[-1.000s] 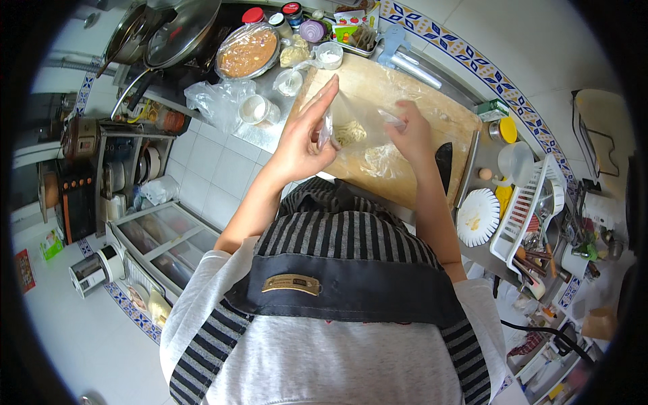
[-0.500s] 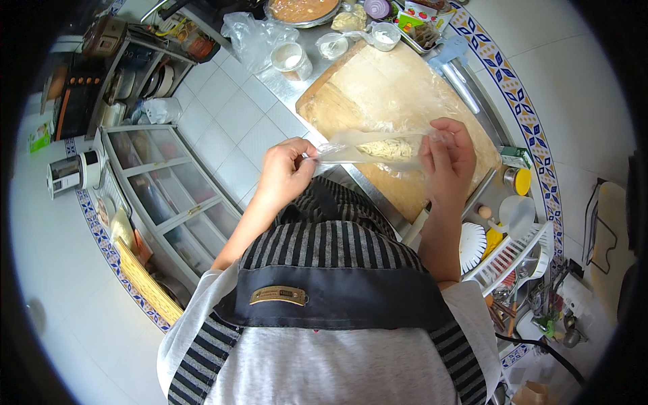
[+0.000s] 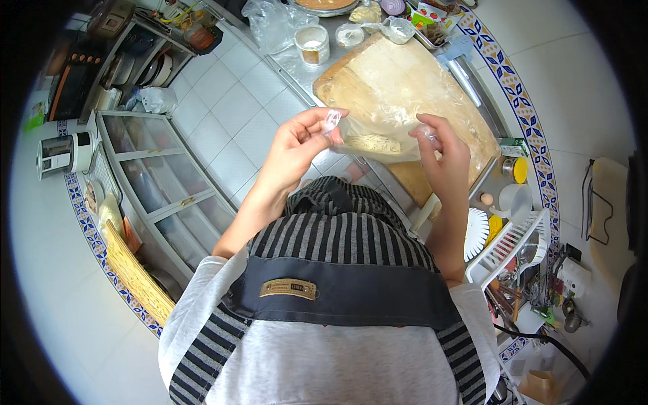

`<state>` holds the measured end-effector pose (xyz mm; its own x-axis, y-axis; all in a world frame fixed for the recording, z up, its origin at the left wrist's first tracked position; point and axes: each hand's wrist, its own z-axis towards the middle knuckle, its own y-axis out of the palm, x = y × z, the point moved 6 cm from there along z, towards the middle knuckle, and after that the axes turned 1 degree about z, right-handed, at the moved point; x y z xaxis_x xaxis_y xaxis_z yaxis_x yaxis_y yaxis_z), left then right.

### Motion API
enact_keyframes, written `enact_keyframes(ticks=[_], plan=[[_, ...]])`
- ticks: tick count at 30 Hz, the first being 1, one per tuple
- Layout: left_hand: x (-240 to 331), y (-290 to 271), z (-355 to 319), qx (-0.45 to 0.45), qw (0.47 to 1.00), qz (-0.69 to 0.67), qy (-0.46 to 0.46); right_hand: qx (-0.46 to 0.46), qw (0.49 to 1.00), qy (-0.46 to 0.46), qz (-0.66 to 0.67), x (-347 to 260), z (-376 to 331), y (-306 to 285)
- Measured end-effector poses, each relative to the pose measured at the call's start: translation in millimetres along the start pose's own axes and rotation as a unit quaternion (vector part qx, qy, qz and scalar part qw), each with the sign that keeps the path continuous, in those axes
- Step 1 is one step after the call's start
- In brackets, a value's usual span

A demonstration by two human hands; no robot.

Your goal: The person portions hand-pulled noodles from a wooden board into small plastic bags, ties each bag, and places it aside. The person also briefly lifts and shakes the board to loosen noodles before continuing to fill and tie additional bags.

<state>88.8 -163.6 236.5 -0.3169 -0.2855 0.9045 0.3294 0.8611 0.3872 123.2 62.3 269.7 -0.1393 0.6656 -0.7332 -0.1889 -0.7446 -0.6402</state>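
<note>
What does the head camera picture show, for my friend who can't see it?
A person's left hand and right hand hold up a clear plastic bag with a little pale food inside, above a floured wooden board on a kitchen counter. A striped apron fills the bottom, and a white dish rack sits at right.

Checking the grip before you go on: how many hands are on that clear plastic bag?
2. The left hand pinches the clear plastic bag at its left top corner, and the right hand pinches its right corner. No other hands are in view.
</note>
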Motion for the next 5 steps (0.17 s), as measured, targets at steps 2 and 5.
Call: enact_keyframes(ticks=[2,5], plan=[[-0.3,-17.1,-1.1,0.005,1.000,0.002,-0.003,-0.050,0.991,0.007,-0.120,7.9,0.8,13.2],[-4.6,-34.8,-2.4,-0.014,0.998,-0.061,0.003,-0.154,0.953,0.133,-0.224,37.3,-5.6,20.4]])
